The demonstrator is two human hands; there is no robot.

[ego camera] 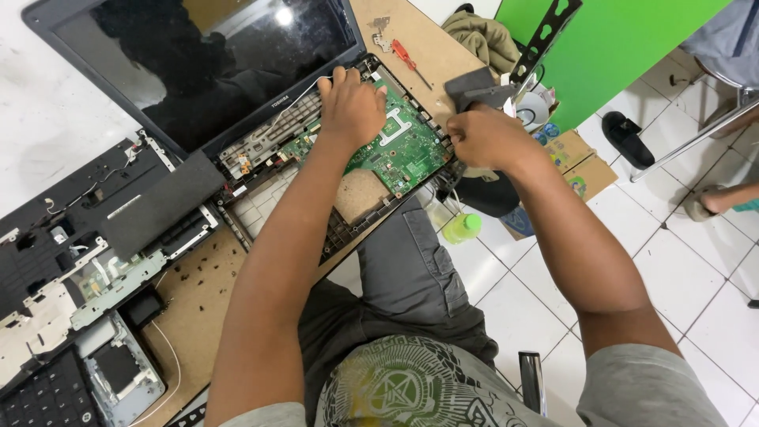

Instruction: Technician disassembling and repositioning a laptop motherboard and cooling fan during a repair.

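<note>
2 hands – left hand (350, 107) flat on 1 green motherboard (403, 150), right hand (484, 136) gripping laptop edge (452, 170)

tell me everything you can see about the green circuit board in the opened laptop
The green circuit board lies flat inside the laptop's stripped black base, below the dark screen. It carries small chips, connectors and a pale metal bracket. The left hand rests on its upper edge; the right hand grips at its right end.
</note>
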